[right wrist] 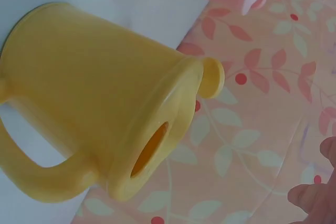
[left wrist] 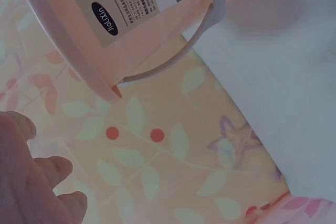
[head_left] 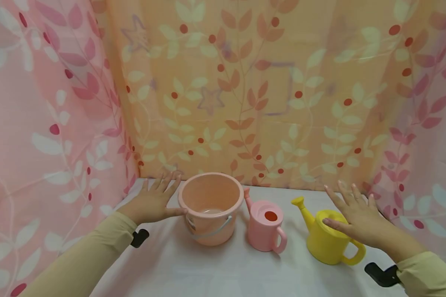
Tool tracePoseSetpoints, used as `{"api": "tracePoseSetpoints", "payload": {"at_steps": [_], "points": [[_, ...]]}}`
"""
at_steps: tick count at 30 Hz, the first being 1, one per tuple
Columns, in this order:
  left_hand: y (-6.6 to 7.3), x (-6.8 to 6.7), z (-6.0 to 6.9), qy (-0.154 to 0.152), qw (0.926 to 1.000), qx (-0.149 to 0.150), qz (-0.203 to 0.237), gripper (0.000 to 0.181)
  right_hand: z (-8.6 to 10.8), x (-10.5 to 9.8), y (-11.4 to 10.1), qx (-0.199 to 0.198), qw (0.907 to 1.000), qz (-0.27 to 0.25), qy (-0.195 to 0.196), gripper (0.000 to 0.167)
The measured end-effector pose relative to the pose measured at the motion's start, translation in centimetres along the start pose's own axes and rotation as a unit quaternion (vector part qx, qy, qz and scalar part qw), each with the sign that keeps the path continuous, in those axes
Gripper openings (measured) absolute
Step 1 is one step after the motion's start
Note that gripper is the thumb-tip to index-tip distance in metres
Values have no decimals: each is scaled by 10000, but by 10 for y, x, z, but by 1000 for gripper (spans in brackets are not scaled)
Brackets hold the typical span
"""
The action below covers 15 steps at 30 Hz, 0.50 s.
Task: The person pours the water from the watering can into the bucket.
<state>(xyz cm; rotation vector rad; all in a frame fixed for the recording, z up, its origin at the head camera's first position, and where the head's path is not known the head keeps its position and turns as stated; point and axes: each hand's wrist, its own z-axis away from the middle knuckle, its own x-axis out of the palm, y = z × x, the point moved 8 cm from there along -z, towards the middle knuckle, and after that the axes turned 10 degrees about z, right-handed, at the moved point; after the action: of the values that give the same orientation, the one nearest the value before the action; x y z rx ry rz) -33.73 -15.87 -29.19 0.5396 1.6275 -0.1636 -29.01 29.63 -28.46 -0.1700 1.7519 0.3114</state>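
Observation:
A peach bucket with a grey handle stands upright on the white table, and its printed label shows in the left wrist view. My left hand is spread beside the bucket's left side, the thumb by its rim; whether it touches, I cannot tell. Right of the bucket stands a pink watering can. A yellow watering can is farther right, its spout pointing up and left. Over this can my right hand hovers with fingers spread, holding nothing. Fingertips show at the right wrist view's edge.
A white-covered table lies under everything. Orange leaf-patterned cloth hangs behind it, with pink cloth on the left and more pink cloth on the right. Black wrist mounts sit at both sleeves.

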Motion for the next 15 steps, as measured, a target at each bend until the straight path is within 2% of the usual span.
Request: {"api": "tracePoseSetpoints", "payload": {"at_steps": [9,15], "points": [[-1,-4,-6,63,10000,-27,10,106,-5,1,-5,-167,9997,-166,91,88],[-1,0,-11,44,10000,11,67,106,-7,0,-5,-206,9995,-210,112,87]]}}
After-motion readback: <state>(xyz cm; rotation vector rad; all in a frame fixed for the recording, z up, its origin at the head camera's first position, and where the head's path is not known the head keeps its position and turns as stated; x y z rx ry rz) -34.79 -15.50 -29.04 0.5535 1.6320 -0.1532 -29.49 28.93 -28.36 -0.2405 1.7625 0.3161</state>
